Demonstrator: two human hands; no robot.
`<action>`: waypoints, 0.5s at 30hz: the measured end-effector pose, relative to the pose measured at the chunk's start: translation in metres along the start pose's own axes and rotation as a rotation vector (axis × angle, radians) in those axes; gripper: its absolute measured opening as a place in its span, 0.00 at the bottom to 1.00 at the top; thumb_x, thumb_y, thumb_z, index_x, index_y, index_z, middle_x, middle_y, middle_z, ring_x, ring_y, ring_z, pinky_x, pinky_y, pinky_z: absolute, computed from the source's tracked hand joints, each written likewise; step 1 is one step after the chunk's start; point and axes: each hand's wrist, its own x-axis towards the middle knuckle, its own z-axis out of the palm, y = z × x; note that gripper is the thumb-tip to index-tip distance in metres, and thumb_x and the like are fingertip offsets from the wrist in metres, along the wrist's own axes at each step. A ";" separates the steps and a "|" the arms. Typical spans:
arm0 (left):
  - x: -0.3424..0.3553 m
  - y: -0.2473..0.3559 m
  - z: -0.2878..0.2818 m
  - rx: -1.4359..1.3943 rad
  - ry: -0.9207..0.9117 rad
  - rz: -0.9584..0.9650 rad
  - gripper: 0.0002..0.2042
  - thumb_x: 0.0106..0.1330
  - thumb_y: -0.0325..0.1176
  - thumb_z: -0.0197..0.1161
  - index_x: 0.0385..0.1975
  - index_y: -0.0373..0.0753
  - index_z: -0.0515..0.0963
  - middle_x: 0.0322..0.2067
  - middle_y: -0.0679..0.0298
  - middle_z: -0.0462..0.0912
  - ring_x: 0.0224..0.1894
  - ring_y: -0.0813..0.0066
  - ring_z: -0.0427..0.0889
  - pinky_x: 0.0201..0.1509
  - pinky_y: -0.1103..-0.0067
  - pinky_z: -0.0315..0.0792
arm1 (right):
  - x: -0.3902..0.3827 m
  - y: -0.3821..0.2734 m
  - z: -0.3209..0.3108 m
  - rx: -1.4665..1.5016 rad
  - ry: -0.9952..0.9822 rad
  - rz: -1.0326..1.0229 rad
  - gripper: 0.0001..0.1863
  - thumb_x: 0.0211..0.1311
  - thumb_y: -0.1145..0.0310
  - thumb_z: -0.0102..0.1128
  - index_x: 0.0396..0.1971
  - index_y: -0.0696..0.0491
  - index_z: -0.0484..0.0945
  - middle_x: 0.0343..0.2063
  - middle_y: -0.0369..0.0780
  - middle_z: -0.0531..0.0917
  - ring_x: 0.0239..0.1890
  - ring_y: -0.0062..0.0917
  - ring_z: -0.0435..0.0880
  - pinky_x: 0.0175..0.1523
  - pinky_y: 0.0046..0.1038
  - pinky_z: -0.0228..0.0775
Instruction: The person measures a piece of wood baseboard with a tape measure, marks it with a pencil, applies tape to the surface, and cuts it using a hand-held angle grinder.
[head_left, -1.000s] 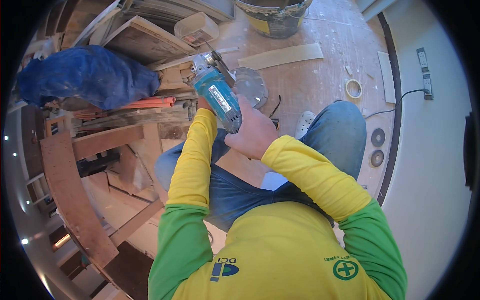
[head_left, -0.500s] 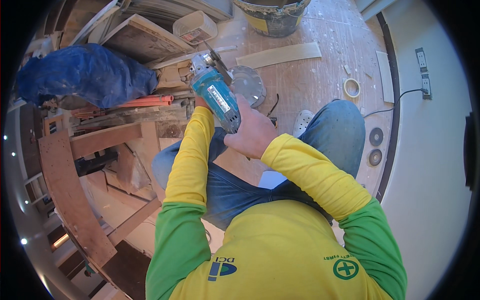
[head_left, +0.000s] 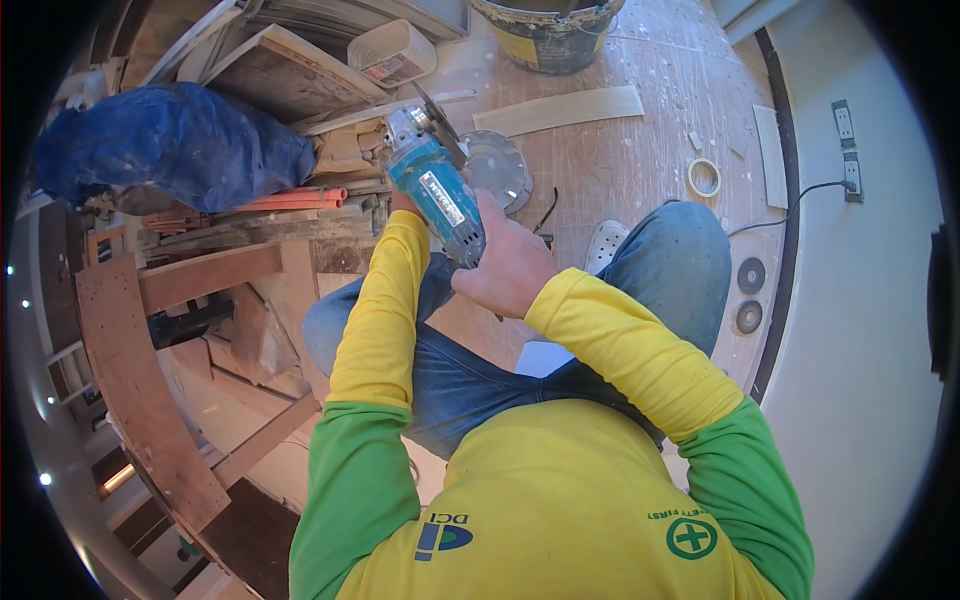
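A teal angle grinder [head_left: 432, 192] with a silver gear head is held up in front of me, over my knees. Its disc and guard [head_left: 440, 118] face the far right side, seen nearly edge-on. Around the rear of the grinder's body, my right hand [head_left: 512, 268] is closed, thumb along the near end. My left hand [head_left: 402, 203] is on the left flank and underside of the body; most of its fingers are hidden behind the tool. Beyond the grinder, a round grey metal disc [head_left: 497, 172] lies on the floor.
A dirty black bucket [head_left: 555, 45] stands at the far side. To the right lie a tape roll [head_left: 703, 177] and two small dark discs [head_left: 750, 275]. A cord [head_left: 790, 213] runs to a wall outlet [head_left: 852, 175]. Left are a wooden frame [head_left: 135, 380], orange pipes [head_left: 310, 198] and blue sheeting [head_left: 180, 145].
The grinder and both hands have shifted very slightly to the right. The grip looks the same, and nothing on the floor has moved.
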 end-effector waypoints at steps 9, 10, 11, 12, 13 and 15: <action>0.003 -0.002 -0.004 0.001 -0.013 0.019 0.15 0.72 0.41 0.49 0.41 0.35 0.75 0.33 0.50 0.83 0.33 0.52 0.86 0.38 0.60 0.83 | 0.000 0.008 0.007 -0.010 0.052 -0.019 0.46 0.44 0.63 0.66 0.65 0.55 0.53 0.40 0.57 0.81 0.44 0.54 0.81 0.52 0.44 0.72; 0.004 -0.002 -0.005 0.007 -0.024 0.019 0.14 0.72 0.41 0.49 0.41 0.36 0.75 0.33 0.50 0.84 0.33 0.52 0.86 0.38 0.60 0.83 | 0.000 0.008 0.006 -0.014 0.046 -0.014 0.47 0.44 0.63 0.66 0.65 0.55 0.53 0.41 0.57 0.81 0.44 0.54 0.81 0.52 0.44 0.72; 0.005 -0.002 -0.006 0.012 -0.035 0.019 0.14 0.72 0.40 0.49 0.41 0.36 0.75 0.33 0.50 0.84 0.33 0.52 0.86 0.38 0.60 0.83 | 0.000 0.008 0.006 -0.015 0.046 -0.014 0.47 0.44 0.63 0.66 0.65 0.55 0.53 0.41 0.57 0.81 0.44 0.54 0.81 0.52 0.44 0.72; 0.005 -0.002 -0.007 0.011 -0.035 0.019 0.14 0.72 0.40 0.49 0.41 0.36 0.75 0.33 0.50 0.84 0.33 0.52 0.86 0.38 0.60 0.83 | 0.000 0.009 0.006 -0.011 0.042 -0.014 0.47 0.44 0.62 0.66 0.65 0.55 0.53 0.41 0.57 0.80 0.44 0.54 0.80 0.52 0.44 0.72; 0.006 -0.003 -0.006 0.003 0.000 -0.001 0.14 0.72 0.40 0.49 0.41 0.36 0.75 0.33 0.51 0.84 0.33 0.53 0.86 0.39 0.60 0.83 | 0.000 0.009 0.005 -0.008 0.039 -0.013 0.47 0.44 0.62 0.67 0.65 0.55 0.53 0.41 0.58 0.80 0.45 0.54 0.80 0.52 0.44 0.72; 0.008 -0.006 -0.005 -0.006 0.034 -0.023 0.13 0.72 0.39 0.48 0.41 0.36 0.75 0.33 0.52 0.84 0.33 0.53 0.86 0.39 0.60 0.83 | 0.001 0.013 0.006 -0.010 0.043 -0.015 0.47 0.44 0.62 0.67 0.65 0.55 0.53 0.41 0.58 0.80 0.45 0.54 0.80 0.52 0.44 0.72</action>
